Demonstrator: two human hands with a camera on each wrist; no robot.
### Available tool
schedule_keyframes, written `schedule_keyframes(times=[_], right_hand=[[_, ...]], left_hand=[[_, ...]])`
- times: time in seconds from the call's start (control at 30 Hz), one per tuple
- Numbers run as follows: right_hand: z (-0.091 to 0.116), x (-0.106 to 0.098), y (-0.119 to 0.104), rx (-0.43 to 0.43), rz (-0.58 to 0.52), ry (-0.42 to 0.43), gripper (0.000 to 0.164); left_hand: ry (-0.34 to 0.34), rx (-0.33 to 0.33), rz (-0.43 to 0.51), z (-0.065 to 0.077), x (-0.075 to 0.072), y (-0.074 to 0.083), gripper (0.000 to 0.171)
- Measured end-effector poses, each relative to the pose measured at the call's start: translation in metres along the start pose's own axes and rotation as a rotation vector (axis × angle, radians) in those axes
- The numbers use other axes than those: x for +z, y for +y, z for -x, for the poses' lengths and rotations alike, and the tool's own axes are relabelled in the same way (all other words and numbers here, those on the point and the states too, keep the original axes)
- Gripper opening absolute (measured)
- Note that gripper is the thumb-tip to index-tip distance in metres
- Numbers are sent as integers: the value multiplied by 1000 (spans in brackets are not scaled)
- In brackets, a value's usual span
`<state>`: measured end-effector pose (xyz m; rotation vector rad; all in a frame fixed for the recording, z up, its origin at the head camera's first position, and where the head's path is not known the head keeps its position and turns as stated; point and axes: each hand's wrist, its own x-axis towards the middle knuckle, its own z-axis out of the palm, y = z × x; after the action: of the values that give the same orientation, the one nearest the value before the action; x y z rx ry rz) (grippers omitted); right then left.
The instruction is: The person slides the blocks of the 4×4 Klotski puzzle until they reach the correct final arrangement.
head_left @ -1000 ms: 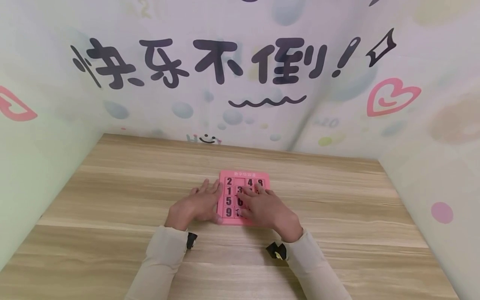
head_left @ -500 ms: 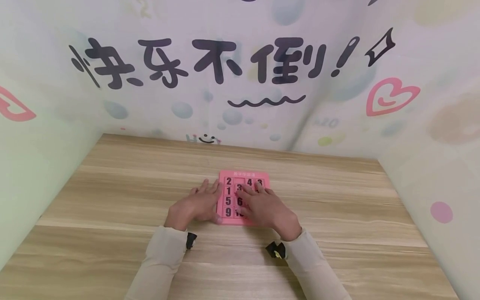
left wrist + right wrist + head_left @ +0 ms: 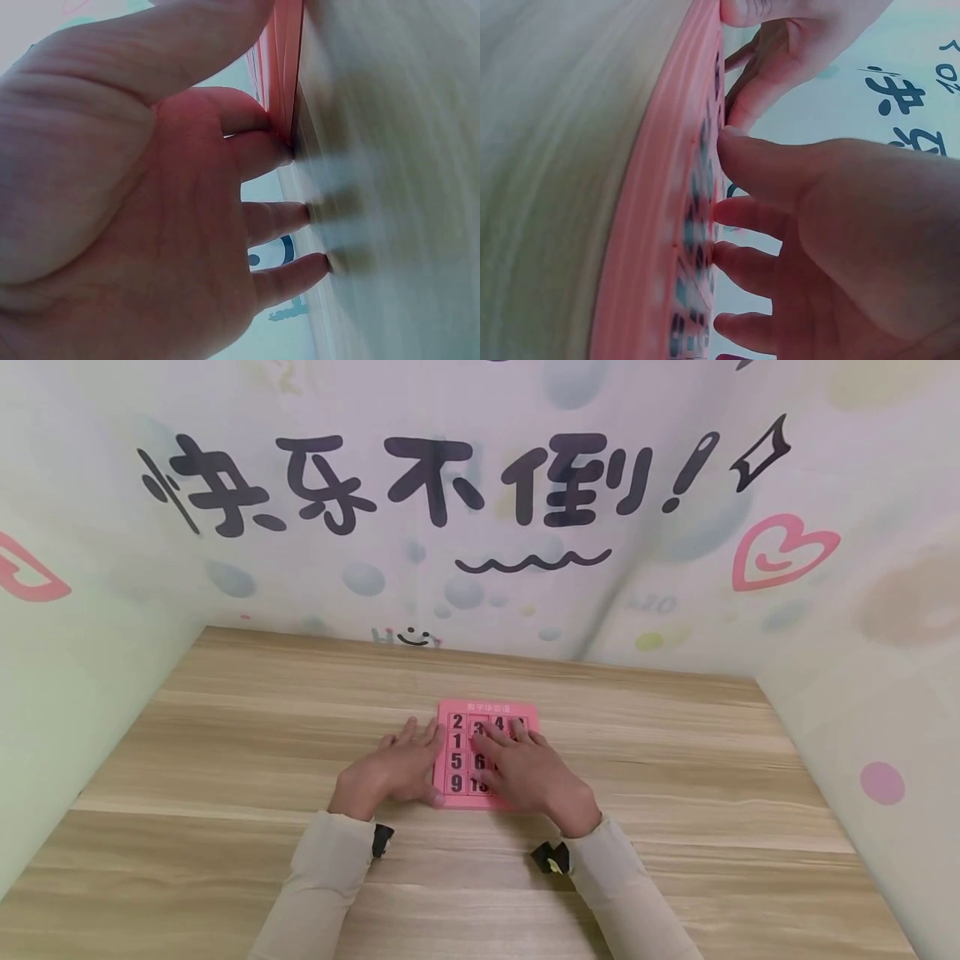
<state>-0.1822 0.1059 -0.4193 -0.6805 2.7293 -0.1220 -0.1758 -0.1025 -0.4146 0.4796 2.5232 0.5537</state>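
A pink sliding number puzzle (image 3: 456, 703) lies flat on the table, its tiles marked with black numbers. Beside its left edge is my left hand (image 3: 395, 770), thumb at the near corner and fingers spread. In the left wrist view, fingertips (image 3: 281, 152) meet the puzzle's pink side (image 3: 285, 82), while two others touch the tabletop. Over the right part of the puzzle lies my right hand (image 3: 531, 772), hiding several tiles. Its index fingertip is at the lower edge of the 3 tile (image 3: 478, 727), just below the top row's gap. The right wrist view shows its fingertips (image 3: 727, 255) against the tiles.
The wood-grain table (image 3: 300, 693) spreads around the puzzle. A patterned backdrop (image 3: 480, 602) with large black characters stands behind it, and pale walls flank both sides. Black straps (image 3: 551, 858) sit at both wrists under light sleeves.
The 3 tile has slid away from me, closing most of the gap between the 2 and 4 tiles. My right index finger has moved up with it; the left hand stays put.
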Motion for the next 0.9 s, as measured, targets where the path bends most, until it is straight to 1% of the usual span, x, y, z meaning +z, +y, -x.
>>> schedule_keyframes(times=[0.27,0.6,0.9], right_hand=[[-2,3,3,-7,-5,26,57],[-6,7,7,-2,-21,44,60],[-10,9,15,-37,-35,63,49]], left_hand=[[-5,-16,-6,-1,0,1,99],[0,-8,-6,-3,1,0,100],[6,-15,-1,-3,1,0,102]])
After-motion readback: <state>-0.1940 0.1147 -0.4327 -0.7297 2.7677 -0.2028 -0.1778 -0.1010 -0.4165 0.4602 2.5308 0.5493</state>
